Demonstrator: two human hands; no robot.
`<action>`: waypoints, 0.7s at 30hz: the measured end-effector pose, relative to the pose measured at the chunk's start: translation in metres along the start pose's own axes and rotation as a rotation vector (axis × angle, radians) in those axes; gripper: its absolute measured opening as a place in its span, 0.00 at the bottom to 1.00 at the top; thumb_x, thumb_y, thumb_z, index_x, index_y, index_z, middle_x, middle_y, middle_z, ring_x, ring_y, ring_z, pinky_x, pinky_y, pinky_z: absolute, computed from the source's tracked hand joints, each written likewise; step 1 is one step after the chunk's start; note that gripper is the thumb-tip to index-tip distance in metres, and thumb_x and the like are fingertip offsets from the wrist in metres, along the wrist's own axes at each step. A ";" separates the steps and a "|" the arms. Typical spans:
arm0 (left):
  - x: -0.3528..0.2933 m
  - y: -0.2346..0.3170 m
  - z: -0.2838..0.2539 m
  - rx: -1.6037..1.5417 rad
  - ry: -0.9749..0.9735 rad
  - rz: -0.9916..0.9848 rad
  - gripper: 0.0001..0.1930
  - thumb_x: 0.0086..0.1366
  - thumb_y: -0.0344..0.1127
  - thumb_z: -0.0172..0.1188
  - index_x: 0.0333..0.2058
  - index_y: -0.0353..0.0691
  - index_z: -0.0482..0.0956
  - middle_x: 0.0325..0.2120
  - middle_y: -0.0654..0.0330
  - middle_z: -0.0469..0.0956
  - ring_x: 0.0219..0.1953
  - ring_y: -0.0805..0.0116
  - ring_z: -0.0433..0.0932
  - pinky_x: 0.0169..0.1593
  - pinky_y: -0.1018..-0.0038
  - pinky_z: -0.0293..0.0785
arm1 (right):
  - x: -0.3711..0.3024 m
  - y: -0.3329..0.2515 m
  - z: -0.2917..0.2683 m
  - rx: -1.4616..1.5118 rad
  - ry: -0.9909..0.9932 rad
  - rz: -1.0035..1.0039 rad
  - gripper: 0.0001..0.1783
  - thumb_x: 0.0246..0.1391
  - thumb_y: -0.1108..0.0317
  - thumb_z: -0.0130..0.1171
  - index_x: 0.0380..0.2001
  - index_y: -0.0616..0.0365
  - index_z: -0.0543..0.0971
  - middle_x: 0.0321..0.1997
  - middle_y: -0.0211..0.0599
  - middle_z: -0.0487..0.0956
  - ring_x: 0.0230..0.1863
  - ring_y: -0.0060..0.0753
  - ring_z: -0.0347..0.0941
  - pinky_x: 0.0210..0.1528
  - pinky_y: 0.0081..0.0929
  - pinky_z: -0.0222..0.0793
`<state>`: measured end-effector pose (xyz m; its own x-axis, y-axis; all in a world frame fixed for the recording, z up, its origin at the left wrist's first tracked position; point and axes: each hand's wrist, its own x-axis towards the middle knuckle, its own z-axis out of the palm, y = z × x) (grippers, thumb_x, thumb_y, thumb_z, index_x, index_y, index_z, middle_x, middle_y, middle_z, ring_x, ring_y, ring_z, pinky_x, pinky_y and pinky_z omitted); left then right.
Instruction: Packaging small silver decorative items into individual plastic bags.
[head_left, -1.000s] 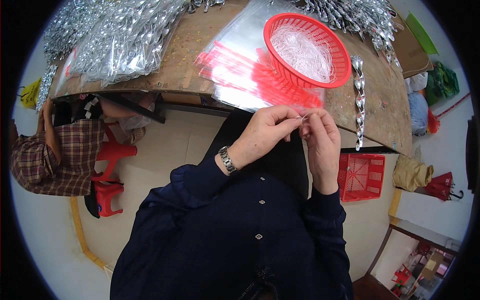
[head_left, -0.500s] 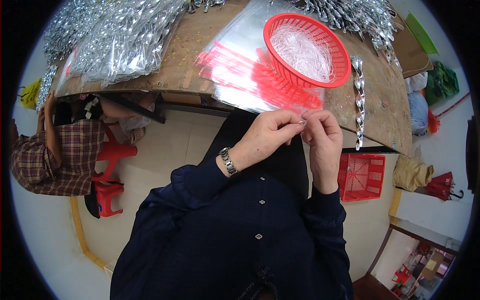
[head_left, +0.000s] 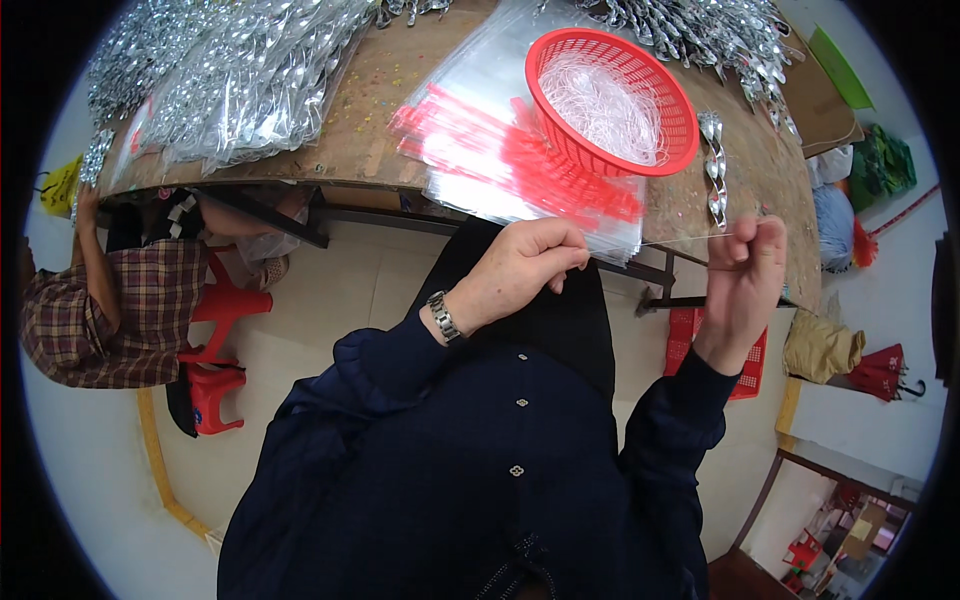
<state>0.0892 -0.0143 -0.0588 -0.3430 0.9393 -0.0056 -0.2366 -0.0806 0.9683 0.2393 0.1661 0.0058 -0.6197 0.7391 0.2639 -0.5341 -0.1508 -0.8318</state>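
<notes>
A thin, pale thread (head_left: pixel 688 240) runs across in front of me at the table's edge. My left hand (head_left: pixel 520 272) is closed, thumb and forefinger pinched on the thread's left end. Farther right, my right hand (head_left: pixel 745 275) is raised with its fingertips drawn together at the thread's other end. Just beyond the right hand, a twisted silver foil strip (head_left: pixel 714 165) lies on the table; its lower end is near my fingers. Flat see-through plastic bags with red printed bands (head_left: pixel 530 165) lie beyond my left hand. On them sits a red basket (head_left: pixel 690 115) holding tangled pale threads (head_left: pixel 600 105).
Bagged silver strips (head_left: pixel 260 90) cover the left of the wooden table (head_left: pixel 375 130); more foil strips (head_left: pixel 700 40) lie at the far right. A red crate (head_left: pixel 685 335) stands on the floor at right. At left, a person in a checked shirt (head_left: pixel 150 300) sits by red stools (head_left: pixel 215 395).
My right hand has moved right, away from my left hand, and the thread now stretches between them. My left hand has shifted slightly left. The basket and foil strip stay in place.
</notes>
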 end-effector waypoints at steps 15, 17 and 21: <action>-0.010 0.020 0.011 0.038 -0.392 -0.058 0.05 0.64 0.29 0.53 0.31 0.34 0.75 0.25 0.65 0.73 0.19 0.81 0.67 0.24 0.83 0.64 | -0.002 0.015 0.009 -0.091 -0.147 0.189 0.08 0.63 0.66 0.48 0.30 0.54 0.65 0.24 0.26 0.66 0.20 0.14 0.58 0.24 0.14 0.57; -0.014 0.021 0.007 0.037 -0.478 0.002 0.06 0.63 0.28 0.53 0.30 0.32 0.76 0.27 0.63 0.75 0.19 0.80 0.67 0.24 0.83 0.64 | 0.011 -0.009 -0.014 -0.077 -0.045 0.129 0.07 0.63 0.67 0.47 0.30 0.53 0.66 0.25 0.25 0.64 0.20 0.13 0.56 0.24 0.14 0.55; -0.018 0.016 0.001 0.013 -0.538 0.039 0.05 0.62 0.26 0.54 0.30 0.31 0.76 0.26 0.61 0.76 0.19 0.79 0.67 0.24 0.82 0.65 | 0.022 -0.038 -0.048 -0.010 0.051 -0.016 0.06 0.63 0.68 0.47 0.30 0.53 0.66 0.26 0.26 0.64 0.22 0.13 0.56 0.25 0.13 0.55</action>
<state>0.0923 -0.0322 -0.0428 0.1632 0.9742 0.1561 -0.2206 -0.1182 0.9682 0.2735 0.2197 0.0197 -0.5812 0.7737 0.2521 -0.5376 -0.1325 -0.8328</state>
